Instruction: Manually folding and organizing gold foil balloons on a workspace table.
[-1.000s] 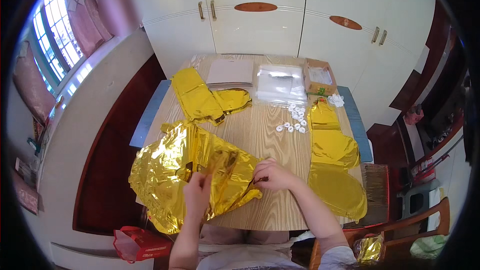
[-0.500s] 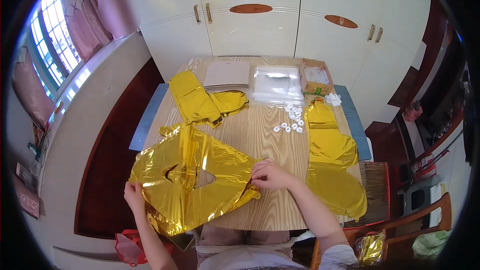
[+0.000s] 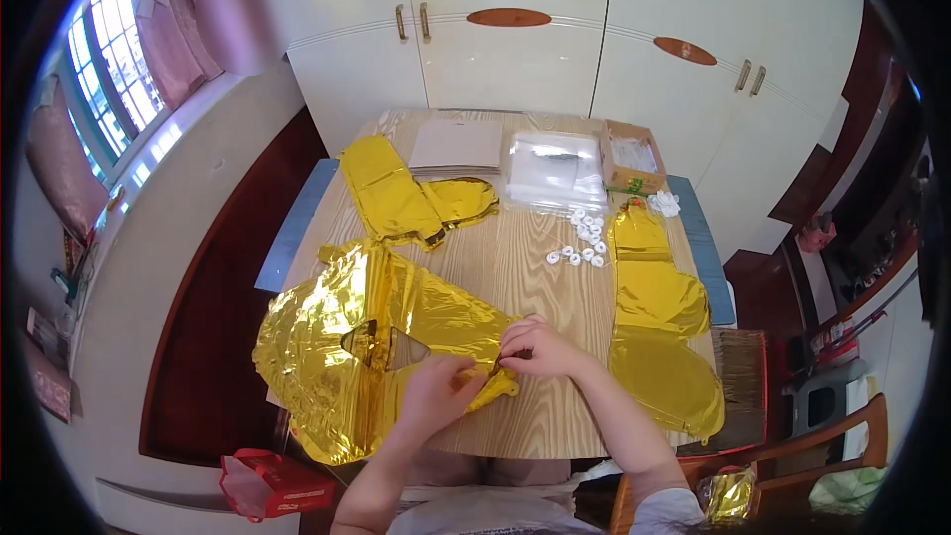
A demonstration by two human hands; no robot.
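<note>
A flat gold foil balloon [image 3: 322,376], wrinkled and with cut-out openings, lies at the near left of the table, its lower part over the front edge. My right hand [image 3: 535,347] pinches its right-hand edge, where a small dark fold shows between the fingers. Just left of it, my left hand [image 3: 434,394] reaches across the foil, thumb and forefinger apart, close to the same edge; its other fingers are hidden. Another flat gold foil balloon [image 3: 662,357] stretches down the right side of the table. More folded gold foil [image 3: 386,188] lies at the far left.
Toward the back of the wooden table [image 3: 535,416] are a stack of grey card [image 3: 456,146], clear plastic sleeves [image 3: 555,168] and a cardboard box [image 3: 634,154]. Several small white rings [image 3: 584,238] lie before them. A red bag [image 3: 277,485] stands below left, a wooden chair [image 3: 832,436] right.
My left hand has let go of the balloon's left edge and moved right, beside my right hand. The foil's left part has settled lower. My right hand stays at the same edge.
</note>
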